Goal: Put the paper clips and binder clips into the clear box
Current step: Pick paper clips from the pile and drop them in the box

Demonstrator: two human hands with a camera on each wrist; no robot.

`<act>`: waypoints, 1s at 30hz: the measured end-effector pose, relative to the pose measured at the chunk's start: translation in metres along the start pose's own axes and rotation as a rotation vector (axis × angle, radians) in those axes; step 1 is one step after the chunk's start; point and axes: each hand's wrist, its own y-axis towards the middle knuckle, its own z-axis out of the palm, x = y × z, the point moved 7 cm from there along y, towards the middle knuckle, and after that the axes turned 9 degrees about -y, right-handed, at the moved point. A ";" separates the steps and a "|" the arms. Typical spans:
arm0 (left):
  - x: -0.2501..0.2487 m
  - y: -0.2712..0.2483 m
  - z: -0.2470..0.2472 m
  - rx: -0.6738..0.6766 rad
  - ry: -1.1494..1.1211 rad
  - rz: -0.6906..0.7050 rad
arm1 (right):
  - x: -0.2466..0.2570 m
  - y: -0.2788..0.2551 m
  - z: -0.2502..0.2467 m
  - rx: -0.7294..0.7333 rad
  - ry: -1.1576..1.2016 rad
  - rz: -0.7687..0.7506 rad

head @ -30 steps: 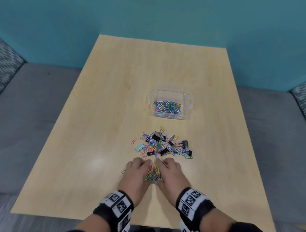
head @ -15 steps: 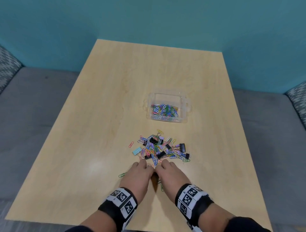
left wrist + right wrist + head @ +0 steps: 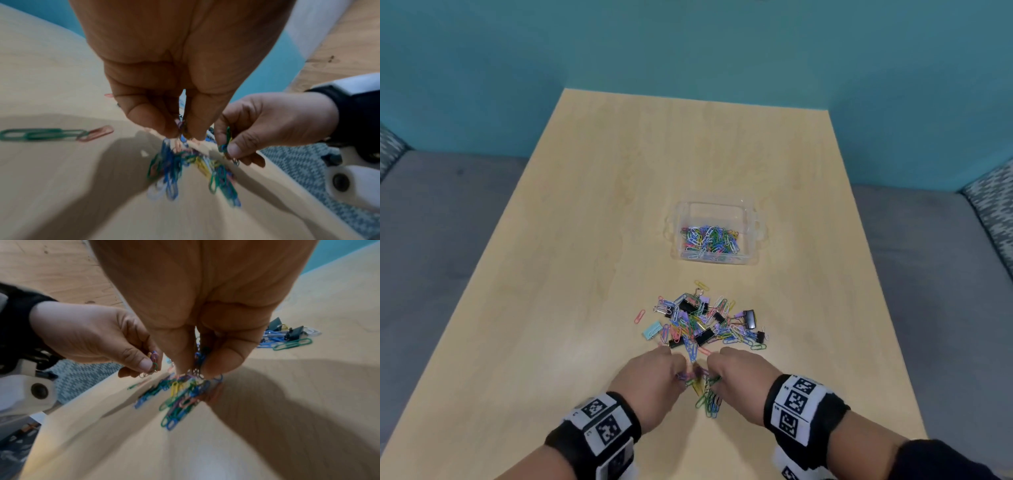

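A heap of coloured paper clips and black and pastel binder clips [image 3: 705,322] lies on the table in front of the clear box [image 3: 717,209], which holds several paper clips. Nearer me, my left hand [image 3: 654,380] and right hand [image 3: 739,373] are raised a little above the table, side by side. Each pinches a bunch of linked paper clips [image 3: 705,394] between thumb and fingers; the chain dangles between them, blurred. In the left wrist view my left fingertips [image 3: 164,128] pinch clips [image 3: 166,170]. My right fingertips [image 3: 218,365] pinch clips [image 3: 180,395] too.
The wooden table [image 3: 585,240] stands against a teal wall, with a grey sofa on both sides. A green and a pink paper clip [image 3: 53,134] lie apart to the left of my hands. One pink clip [image 3: 639,316] lies left of the heap.
Both hands have lifted off the table and moved slightly apart, pulling up a bunch of paper clips that now hangs between them.
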 end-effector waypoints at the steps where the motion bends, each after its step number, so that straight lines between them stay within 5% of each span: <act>1: -0.001 0.002 -0.006 0.027 -0.035 0.007 | 0.000 0.000 -0.005 0.028 0.022 -0.014; 4: -0.005 0.017 -0.029 0.074 -0.216 0.018 | -0.008 0.002 -0.027 0.079 0.175 0.010; 7: -0.007 0.039 -0.059 0.059 -0.529 -0.028 | -0.027 0.009 -0.052 0.113 0.593 0.158; 10: -0.004 0.072 -0.091 -0.016 -0.725 -0.107 | -0.054 0.029 -0.093 -0.028 0.825 0.204; 16: -0.014 0.131 -0.146 -0.299 -0.740 -0.102 | -0.098 0.071 -0.153 -0.355 1.036 0.351; 20: -0.016 0.138 -0.152 -0.352 -0.800 -0.068 | -0.093 0.076 -0.164 -0.391 1.217 0.379; 25: 0.032 0.081 -0.140 -0.453 -0.458 -0.135 | -0.096 0.035 -0.138 -0.457 0.657 0.288; 30: 0.098 -0.023 -0.056 -0.302 -0.251 -0.392 | -0.073 -0.029 -0.026 -0.173 0.365 0.213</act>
